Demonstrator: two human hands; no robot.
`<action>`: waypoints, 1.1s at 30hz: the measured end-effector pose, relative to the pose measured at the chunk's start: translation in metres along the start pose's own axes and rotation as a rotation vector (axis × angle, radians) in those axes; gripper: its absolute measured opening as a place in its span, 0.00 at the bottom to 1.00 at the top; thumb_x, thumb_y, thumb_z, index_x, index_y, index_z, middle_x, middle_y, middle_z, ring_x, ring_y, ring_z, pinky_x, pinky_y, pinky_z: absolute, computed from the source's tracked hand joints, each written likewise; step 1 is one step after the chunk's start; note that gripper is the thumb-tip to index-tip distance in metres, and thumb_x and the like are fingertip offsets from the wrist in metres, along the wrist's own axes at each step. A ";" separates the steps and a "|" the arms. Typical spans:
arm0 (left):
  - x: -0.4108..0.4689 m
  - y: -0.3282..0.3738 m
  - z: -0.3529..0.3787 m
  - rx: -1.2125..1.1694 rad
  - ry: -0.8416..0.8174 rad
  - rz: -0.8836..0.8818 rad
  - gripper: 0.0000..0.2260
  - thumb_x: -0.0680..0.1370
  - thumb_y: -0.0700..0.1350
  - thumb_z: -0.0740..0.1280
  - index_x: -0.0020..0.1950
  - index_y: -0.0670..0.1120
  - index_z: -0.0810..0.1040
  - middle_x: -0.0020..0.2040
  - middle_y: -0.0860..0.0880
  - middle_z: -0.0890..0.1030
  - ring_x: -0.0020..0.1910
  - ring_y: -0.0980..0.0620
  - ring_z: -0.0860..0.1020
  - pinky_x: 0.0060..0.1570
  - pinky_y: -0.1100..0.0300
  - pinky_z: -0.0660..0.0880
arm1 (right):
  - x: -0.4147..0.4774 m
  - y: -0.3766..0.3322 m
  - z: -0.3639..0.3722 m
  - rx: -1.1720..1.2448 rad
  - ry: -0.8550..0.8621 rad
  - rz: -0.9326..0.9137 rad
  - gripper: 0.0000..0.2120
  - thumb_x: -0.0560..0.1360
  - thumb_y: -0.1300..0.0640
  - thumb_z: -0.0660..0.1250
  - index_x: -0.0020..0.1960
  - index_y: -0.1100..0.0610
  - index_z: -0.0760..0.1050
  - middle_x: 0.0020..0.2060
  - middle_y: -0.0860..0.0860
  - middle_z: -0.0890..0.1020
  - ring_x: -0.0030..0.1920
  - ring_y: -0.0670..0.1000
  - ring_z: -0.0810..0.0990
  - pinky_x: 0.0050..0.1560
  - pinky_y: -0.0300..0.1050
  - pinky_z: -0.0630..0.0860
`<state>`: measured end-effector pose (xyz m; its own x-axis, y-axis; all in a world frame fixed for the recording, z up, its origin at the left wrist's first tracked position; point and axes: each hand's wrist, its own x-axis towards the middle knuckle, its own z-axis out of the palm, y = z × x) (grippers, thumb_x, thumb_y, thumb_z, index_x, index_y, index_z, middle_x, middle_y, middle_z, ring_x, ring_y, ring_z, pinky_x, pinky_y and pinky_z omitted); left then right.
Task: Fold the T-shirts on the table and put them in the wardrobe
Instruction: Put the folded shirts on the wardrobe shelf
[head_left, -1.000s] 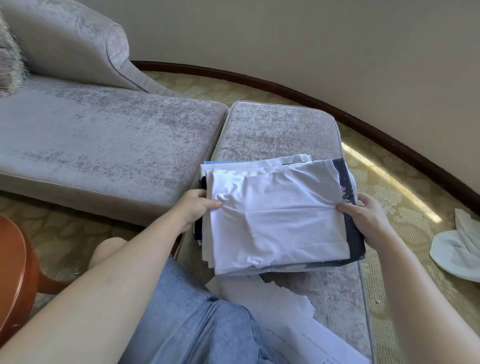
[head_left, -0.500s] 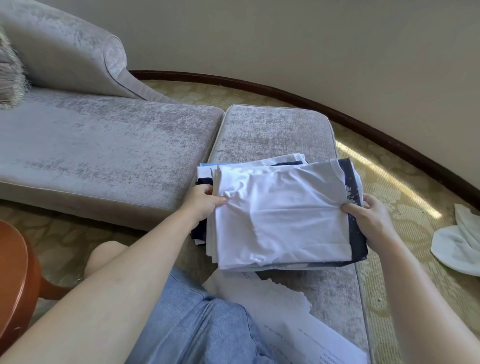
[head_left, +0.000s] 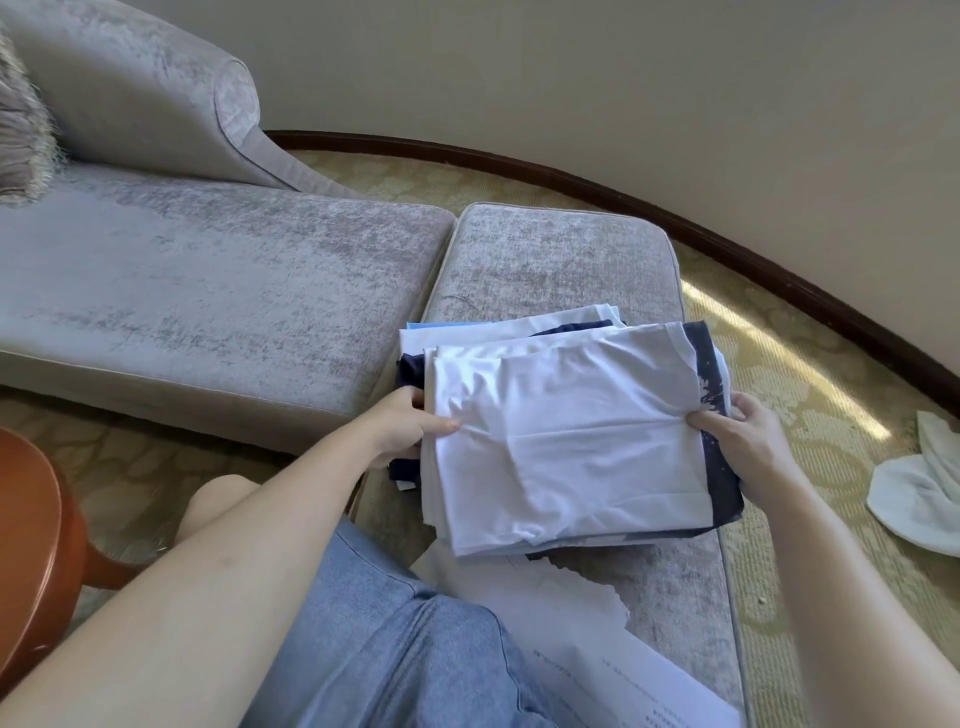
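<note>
A stack of folded T-shirts (head_left: 566, 441) is held over the grey ottoman (head_left: 561, 254). A white shirt lies on top; dark navy, white and light blue layers show at the edges beneath. My left hand (head_left: 400, 426) grips the stack's left edge, thumb on top and fingers underneath. At the right edge, my right hand (head_left: 743, 436) grips the same way, thumb lying on the white shirt. No wardrobe is in view.
A grey chaise sofa (head_left: 208, 291) stands left of the ottoman. White printed paper (head_left: 597, 649) lies on the ottoman's near end, by my denim-clad lap. White cloth (head_left: 924, 493) lies on the patterned carpet at right. A wooden table edge (head_left: 31, 561) is at lower left.
The stack has shifted slightly right and toward me between both hands. My left thumb has slid further onto the top white shirt. Both grips are unchanged.
</note>
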<state>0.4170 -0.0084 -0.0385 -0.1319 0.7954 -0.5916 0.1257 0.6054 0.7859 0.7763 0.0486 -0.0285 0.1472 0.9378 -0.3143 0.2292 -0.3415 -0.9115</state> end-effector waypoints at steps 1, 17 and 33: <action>0.001 -0.001 0.000 -0.012 0.027 0.034 0.21 0.74 0.38 0.74 0.63 0.42 0.69 0.57 0.44 0.80 0.53 0.47 0.80 0.53 0.49 0.78 | -0.001 -0.002 0.000 0.007 -0.001 -0.008 0.13 0.74 0.65 0.70 0.58 0.61 0.73 0.48 0.61 0.82 0.43 0.60 0.83 0.45 0.55 0.80; -0.023 0.032 -0.040 -0.356 0.111 0.308 0.18 0.76 0.29 0.65 0.65 0.41 0.73 0.51 0.43 0.82 0.46 0.47 0.81 0.45 0.55 0.77 | -0.039 -0.073 0.012 0.043 0.008 -0.322 0.16 0.74 0.63 0.70 0.60 0.54 0.73 0.47 0.51 0.82 0.43 0.51 0.83 0.38 0.45 0.78; 0.006 -0.012 -0.052 -0.317 -0.006 -0.014 0.09 0.78 0.36 0.67 0.57 0.43 0.77 0.44 0.45 0.85 0.43 0.48 0.82 0.43 0.55 0.78 | 0.005 -0.030 0.033 -0.111 -0.123 0.022 0.09 0.71 0.64 0.74 0.50 0.65 0.79 0.40 0.58 0.85 0.37 0.56 0.84 0.36 0.47 0.80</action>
<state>0.3633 -0.0125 -0.0420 -0.1253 0.7879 -0.6029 -0.1888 0.5777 0.7941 0.7388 0.0652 -0.0118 0.0364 0.9284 -0.3698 0.3335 -0.3601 -0.8712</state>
